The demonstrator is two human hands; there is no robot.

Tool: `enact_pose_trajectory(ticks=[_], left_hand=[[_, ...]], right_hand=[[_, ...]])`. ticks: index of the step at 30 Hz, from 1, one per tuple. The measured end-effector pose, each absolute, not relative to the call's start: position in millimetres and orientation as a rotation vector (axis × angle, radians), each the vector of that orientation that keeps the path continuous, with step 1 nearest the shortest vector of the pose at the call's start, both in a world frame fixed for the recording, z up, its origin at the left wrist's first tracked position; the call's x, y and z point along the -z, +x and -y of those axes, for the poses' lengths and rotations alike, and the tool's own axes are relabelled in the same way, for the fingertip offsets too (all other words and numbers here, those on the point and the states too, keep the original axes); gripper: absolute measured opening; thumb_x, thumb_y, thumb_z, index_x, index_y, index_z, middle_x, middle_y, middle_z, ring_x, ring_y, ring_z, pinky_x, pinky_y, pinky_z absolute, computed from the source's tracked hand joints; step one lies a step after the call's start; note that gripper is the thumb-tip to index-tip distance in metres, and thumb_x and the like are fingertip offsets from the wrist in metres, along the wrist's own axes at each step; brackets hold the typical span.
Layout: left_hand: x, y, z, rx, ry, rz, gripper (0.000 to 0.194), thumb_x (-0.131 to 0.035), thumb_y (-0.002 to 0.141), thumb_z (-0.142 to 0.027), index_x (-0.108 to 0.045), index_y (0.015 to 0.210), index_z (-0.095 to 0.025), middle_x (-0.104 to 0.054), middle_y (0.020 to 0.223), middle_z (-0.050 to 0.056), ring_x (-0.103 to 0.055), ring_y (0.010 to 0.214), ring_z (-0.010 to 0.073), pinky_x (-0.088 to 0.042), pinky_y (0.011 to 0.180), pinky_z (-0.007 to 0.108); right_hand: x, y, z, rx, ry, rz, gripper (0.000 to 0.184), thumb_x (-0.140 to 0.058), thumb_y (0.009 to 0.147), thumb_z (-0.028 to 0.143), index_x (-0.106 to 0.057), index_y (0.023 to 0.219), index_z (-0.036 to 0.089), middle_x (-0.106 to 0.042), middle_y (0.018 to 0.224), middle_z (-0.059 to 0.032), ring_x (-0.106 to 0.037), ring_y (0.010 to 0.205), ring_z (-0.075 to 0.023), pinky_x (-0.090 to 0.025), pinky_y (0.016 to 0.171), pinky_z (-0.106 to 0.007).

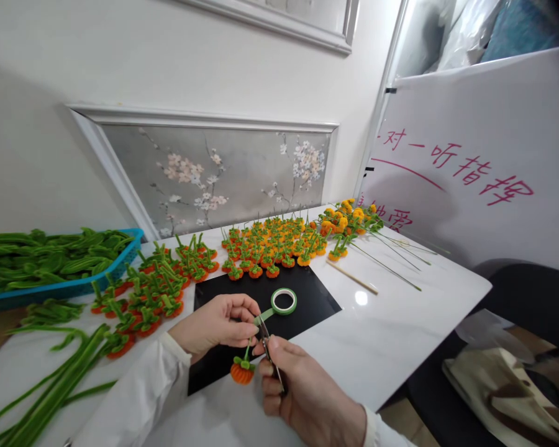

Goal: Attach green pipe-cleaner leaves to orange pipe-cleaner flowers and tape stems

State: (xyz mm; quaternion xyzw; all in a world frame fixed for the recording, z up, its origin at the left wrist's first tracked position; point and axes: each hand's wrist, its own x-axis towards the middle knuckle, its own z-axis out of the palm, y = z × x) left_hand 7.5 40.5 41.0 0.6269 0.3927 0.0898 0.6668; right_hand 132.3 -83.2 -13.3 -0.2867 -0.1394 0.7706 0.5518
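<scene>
Head view, left hand [221, 324] pinching green tape [267, 315] and a stem [248, 350], orange flower [242, 373] hanging just below its fingertips, right hand [302, 379] curled around metal scissors [266, 345]

We see a white wall [121, 56] with a framed grey panel [256, 155] of pale blossoms [184, 169], to its right a white sheet [494, 118] handwritten with pinkish-red Chinese characters [470, 172], plastic-wrapped bundles [522, 31] above that sheet, and, at the lower right, a beige-and-brown bag [475, 379] on a dark chair [526, 292].
</scene>
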Motion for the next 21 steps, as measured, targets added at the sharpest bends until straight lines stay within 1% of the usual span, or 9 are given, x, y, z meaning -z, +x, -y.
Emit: enact_pose_trajectory(ticks=[5,8,11,13,14,16,18,19,21], left_hand=[[-41,8,-40,-0.2,1.432,-0.869,0.029,-0.075,0.062,-0.022,-0.057,0.083,-0.015,-0.061,0.067,-0.003,-0.059,0.057,0.0079,-0.046,0.054,0.017],[-39,6,-42,-0.2,1.45,-0.845,0.03,-0.074,0.062,-0.021,-0.056,0.084,-0.015,-0.06,0.067,-0.003,-0.06,0.06,0.0092,-0.046,0.054,0.017],[-39,5,-45,-0.221,1.472,-0.855,0.03,-0.073,0.063,-0.021,-0.054,0.086,-0.015,-0.06,0.067,-0.004,-0.059,0.056,0.0077,-0.045,0.052,0.017],[-41,4,-46,-0.26,1.507,-0.872,0.03,-0.072,0.064,-0.021,-0.053,0.086,-0.015,-0.06,0.068,-0.004,-0.059,0.057,0.0081,-0.045,0.053,0.018],[-43,5,-46,-0.288,1.532,-0.884,0.03,-0.071,0.064,-0.021,-0.053,0.087,-0.015,-0.06,0.068,-0.003,-0.06,0.059,0.0091,-0.045,0.054,0.019],[-47,6,-45,-0.363,1.588,-0.905,0.029,-0.07,0.065,-0.02,-0.052,0.087,-0.015,-0.06,0.067,-0.003,-0.062,0.063,0.0114,-0.046,0.056,0.021],[-52,9,-43,-0.461,1.637,-0.911,0.028,-0.069,0.066,-0.02,-0.05,0.087,-0.016,-0.059,0.066,-0.004,-0.062,0.064,0.0129,-0.047,0.059,0.023],[-54,10,-41,-0.515,1.661,-0.906,0.029,-0.068,0.066,-0.019,-0.049,0.088,-0.016,-0.058,0.067,-0.004,-0.062,0.065,0.0132,-0.047,0.06,0.024],[-57,13,-37,-0.611,1.714,-0.887,0.031,-0.067,0.067,-0.019,-0.047,0.092,-0.018,-0.057,0.068,-0.005,-0.061,0.064,0.0126,-0.048,0.061,0.025]], right_hand=[[14,130,80,-1.81,-0.68,0.341,0.036,-0.066,0.071,0.045,-0.047,0.082,0.017,-0.036,0.063,0.0058,-0.025,0.047,-0.0023,-0.015,0.046,-0.016],[14,129,81,-1.79,-0.651,0.355,0.035,-0.065,0.072,0.045,-0.046,0.082,0.017,-0.034,0.063,0.0062,-0.024,0.048,-0.0023,-0.015,0.046,-0.016],[11,134,83,-1.773,-0.671,0.434,0.036,-0.058,0.077,0.05,-0.049,0.087,0.016,-0.034,0.066,0.0049,-0.026,0.049,-0.0028,-0.017,0.046,-0.017],[8,147,82,-1.65,-0.788,0.62,0.038,-0.049,0.082,0.052,-0.05,0.093,0.016,-0.035,0.067,0.004,-0.027,0.05,-0.004,-0.02,0.046,-0.018],[8,156,80,-1.515,-0.889,0.76,0.037,-0.045,0.085,0.051,-0.05,0.096,0.016,-0.037,0.067,0.0036,-0.029,0.05,-0.0051,-0.022,0.047,-0.019],[10,181,71,-1.063,-1.161,1.115,0.03,-0.041,0.088,0.045,-0.049,0.098,0.018,-0.04,0.066,0.0026,-0.036,0.055,-0.0088,-0.028,0.051,-0.022],[15,208,60,-0.529,-1.445,1.377,0.02,-0.043,0.088,0.034,-0.05,0.096,0.018,-0.049,0.079,-0.0022,-0.045,0.069,-0.0133,-0.034,0.063,-0.025],[19,220,54,-0.34,-1.567,1.488,0.015,-0.043,0.088,0.03,-0.05,0.093,0.017,-0.051,0.085,-0.0047,-0.047,0.075,-0.0156,-0.035,0.066,-0.027],[27,239,43,-0.08,-1.823,1.631,0.013,-0.042,0.088,0.024,-0.052,0.089,0.016,-0.051,0.086,-0.007,-0.047,0.078,-0.0181,-0.034,0.067,-0.028]])
